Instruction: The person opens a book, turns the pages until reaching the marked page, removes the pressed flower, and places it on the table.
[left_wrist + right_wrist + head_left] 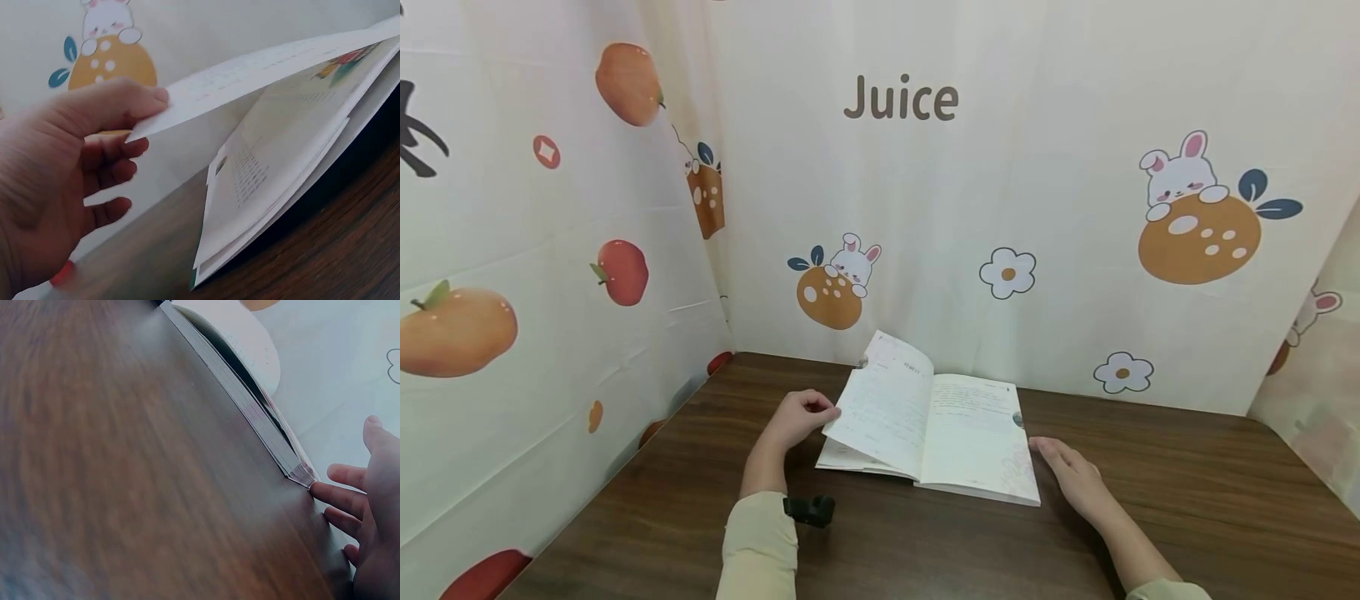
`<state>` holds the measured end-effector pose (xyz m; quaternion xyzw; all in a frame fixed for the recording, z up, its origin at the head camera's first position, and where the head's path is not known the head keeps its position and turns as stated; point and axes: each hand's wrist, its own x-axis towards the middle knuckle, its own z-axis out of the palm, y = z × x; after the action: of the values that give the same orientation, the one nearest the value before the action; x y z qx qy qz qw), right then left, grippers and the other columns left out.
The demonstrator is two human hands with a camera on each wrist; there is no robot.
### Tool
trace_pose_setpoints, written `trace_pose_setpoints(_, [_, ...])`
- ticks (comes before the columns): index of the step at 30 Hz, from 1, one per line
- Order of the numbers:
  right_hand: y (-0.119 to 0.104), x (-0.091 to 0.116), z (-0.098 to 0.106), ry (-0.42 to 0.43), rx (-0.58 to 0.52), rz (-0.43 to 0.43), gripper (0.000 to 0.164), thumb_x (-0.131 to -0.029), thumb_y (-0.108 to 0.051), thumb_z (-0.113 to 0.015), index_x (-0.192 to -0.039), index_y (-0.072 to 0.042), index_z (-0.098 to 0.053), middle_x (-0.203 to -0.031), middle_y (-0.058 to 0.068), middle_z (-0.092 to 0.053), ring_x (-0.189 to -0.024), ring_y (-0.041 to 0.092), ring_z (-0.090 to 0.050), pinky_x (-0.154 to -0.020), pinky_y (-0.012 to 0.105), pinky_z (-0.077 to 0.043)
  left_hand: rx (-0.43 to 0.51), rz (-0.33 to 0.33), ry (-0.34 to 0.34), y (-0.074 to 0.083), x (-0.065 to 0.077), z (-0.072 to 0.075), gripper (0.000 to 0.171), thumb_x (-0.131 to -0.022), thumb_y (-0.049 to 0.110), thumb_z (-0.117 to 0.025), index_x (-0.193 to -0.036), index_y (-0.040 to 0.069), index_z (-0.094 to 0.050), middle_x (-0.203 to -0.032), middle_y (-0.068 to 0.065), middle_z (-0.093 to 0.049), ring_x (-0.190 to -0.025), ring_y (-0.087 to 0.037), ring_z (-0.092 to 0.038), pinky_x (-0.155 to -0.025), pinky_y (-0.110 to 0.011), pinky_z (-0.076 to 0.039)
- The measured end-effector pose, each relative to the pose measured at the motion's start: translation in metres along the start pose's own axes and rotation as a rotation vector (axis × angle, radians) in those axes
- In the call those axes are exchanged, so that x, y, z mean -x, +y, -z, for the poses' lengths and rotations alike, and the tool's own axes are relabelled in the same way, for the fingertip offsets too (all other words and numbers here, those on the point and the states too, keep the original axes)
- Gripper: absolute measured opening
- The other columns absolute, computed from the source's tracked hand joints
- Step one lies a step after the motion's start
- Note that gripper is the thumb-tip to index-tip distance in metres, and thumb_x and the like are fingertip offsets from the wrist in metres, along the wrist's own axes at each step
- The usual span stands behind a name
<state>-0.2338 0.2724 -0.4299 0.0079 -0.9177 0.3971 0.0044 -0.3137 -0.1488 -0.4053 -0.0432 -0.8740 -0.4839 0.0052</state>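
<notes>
An open book (973, 433) lies on the table, its pages covered in lines of text. My left hand (797, 418) pinches the outer edge of a raised page (880, 408) between thumb and forefinger. In the left wrist view, that page (250, 75) stands apart from the printed pages (269, 169) under it, and the other fingers of the left hand (62, 156) are loosely bent. Beside the book's right edge rests my right hand (1073, 477), its fingers extended. In the right wrist view, a fingertip of the right hand (369, 506) appears to touch the corner of the book (250, 412).
The dark wooden table (880, 550) spreads around the book. Behind it hangs a pale curtain (925, 192) printed with rabbits, oranges and flowers, and another fruit-printed curtain (565, 333) borders the left side. A black strap device (809, 510) sits on the left wrist.
</notes>
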Motion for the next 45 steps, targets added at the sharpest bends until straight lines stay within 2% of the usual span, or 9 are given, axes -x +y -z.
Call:
trace_pose_setpoints(5, [0.0,0.0,0.0,-0.001,0.0,-0.012,0.064,-0.098,-0.052,-0.025,-0.132,-0.003,-0.047,-0.138,0.023,-0.04,-0.129,0.046,-0.027,-0.097,0.065,-0.02,-0.053,0.041,-0.058,-0.01,0.002,0.004,0.016,-0.081,0.027,-0.071,-0.083,0.012,-0.069,-0.086,-0.002,-0.059,-0.08,-0.02,-0.05,-0.072,-0.036,-0.044])
trace_pose_setpoints(11, [0.003,-0.001,-0.003,0.003,0.034,-0.018,0.062,-0.094,-0.054,-0.04,-0.132,-0.005,-0.047,-0.132,0.022,-0.047,-0.125,0.045,-0.033,-0.094,0.065,-0.025,-0.137,0.051,-0.109,-0.016,0.005,0.006,0.014,-0.08,0.026,-0.072,-0.079,0.012,-0.069,-0.082,-0.001,-0.059,-0.078,-0.02,-0.049,-0.07,-0.035,-0.042])
trace_pose_setpoints(19, [0.005,-0.001,-0.004,-0.001,0.03,0.001,0.062,-0.091,-0.054,-0.046,-0.131,-0.007,-0.048,-0.132,0.021,-0.046,-0.126,0.044,-0.032,-0.094,0.066,-0.023,-0.167,0.066,-0.129,-0.02,0.007,0.002,0.017,-0.077,0.025,-0.075,-0.073,0.012,-0.067,-0.087,-0.002,-0.053,-0.08,-0.02,-0.045,-0.067,-0.033,-0.038])
trace_pose_setpoints(27, [0.006,-0.001,-0.004,-0.003,0.032,0.006,0.06,-0.091,-0.053,-0.047,-0.13,-0.007,-0.049,-0.132,0.021,-0.047,-0.126,0.044,-0.031,-0.094,0.067,-0.022,-0.245,0.039,-0.141,-0.019,0.005,-0.003,0.018,-0.076,0.02,-0.076,-0.07,0.011,-0.061,-0.082,-0.003,-0.05,-0.081,-0.02,-0.042,-0.064,-0.032,-0.035])
trace_pose_setpoints(32, [0.007,-0.001,-0.002,-0.006,0.044,-0.004,0.06,-0.091,-0.053,-0.047,-0.13,-0.008,-0.049,-0.133,0.021,-0.046,-0.126,0.045,-0.031,-0.093,0.068,-0.022,-0.198,-0.029,-0.146,-0.003,0.0,-0.015,0.013,-0.076,0.013,-0.069,-0.084,0.012,-0.059,-0.088,-0.004,-0.048,-0.088,-0.022,-0.04,-0.069,-0.035,-0.035])
trace_pose_setpoints(37, [0.008,0.0,0.0,-0.014,0.042,-0.022,0.06,-0.09,-0.053,-0.049,-0.131,-0.008,-0.048,-0.135,0.022,-0.043,-0.127,0.046,-0.027,-0.093,0.069,-0.018,-0.161,-0.22,-0.189,0.032,-0.004,-0.047,0.024,-0.084,0.011,-0.058,-0.108,0.011,-0.062,-0.117,-0.006,-0.052,-0.115,-0.027,-0.04,-0.092,-0.044,-0.035])
trace_pose_setpoints(39, [0.007,0.001,-0.001,-0.02,0.04,-0.023,0.061,-0.089,-0.053,-0.05,-0.131,-0.008,-0.048,-0.135,0.022,-0.043,-0.127,0.046,-0.026,-0.093,0.069,-0.018,-0.221,-0.312,-0.248,0.045,-0.003,-0.063,0.029,-0.088,0.014,-0.056,-0.116,0.012,-0.061,-0.128,-0.006,-0.05,-0.125,-0.028,-0.035,-0.1,-0.047,-0.029])
trace_pose_setpoints(42, [0.006,0.0,-0.001,-0.022,0.043,-0.009,0.061,-0.088,-0.053,-0.052,-0.131,-0.009,-0.049,-0.135,0.021,-0.044,-0.127,0.046,-0.027,-0.093,0.069,-0.018,-0.353,-0.391,-0.338,0.057,-0.001,-0.085,0.033,-0.09,0.02,-0.054,-0.122,0.016,-0.06,-0.135,-0.002,-0.047,-0.13,-0.023,-0.032,-0.104,-0.045,-0.024])
trace_pose_setpoints(45, [0.005,-0.001,-0.002,-0.026,0.049,0.005,0.061,-0.088,-0.052,-0.054,-0.131,-0.009,-0.049,-0.135,0.021,-0.043,-0.127,0.046,-0.027,-0.093,0.069,-0.016,-0.477,-0.399,-0.377,0.061,0.001,-0.099,0.034,-0.09,0.024,-0.055,-0.123,0.019,-0.06,-0.136,0.003,-0.046,-0.13,-0.019,-0.033,-0.104,-0.044,-0.024])
